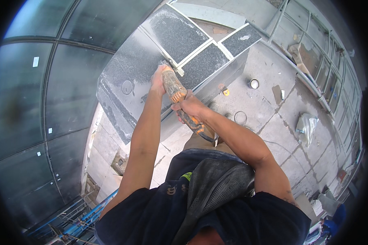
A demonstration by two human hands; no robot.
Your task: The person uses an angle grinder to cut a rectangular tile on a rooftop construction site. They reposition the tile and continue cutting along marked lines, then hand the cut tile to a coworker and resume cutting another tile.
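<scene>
My left hand (158, 79) is closed on the front of a dusty orange-and-grey power tool (173, 85), whose head is partly hidden at a pale straight strip on a dark speckled stone slab (131, 61). Farther back along the same tool, my right hand (188, 105) grips the body, with a cord leaving its lower end. Pale dust lies over the slab, which has a faint circle on its left part. Light strips (221, 49) divide the dark stone pieces at the right.
Dark glass panels (69, 90) line the left. On the tiled floor are a round tin (253, 83), a small yellow item (226, 92), rings and a plastic bag (306, 126). Metal framework (323, 61) runs along the right. Blue metal tubing (92, 216) is at lower left.
</scene>
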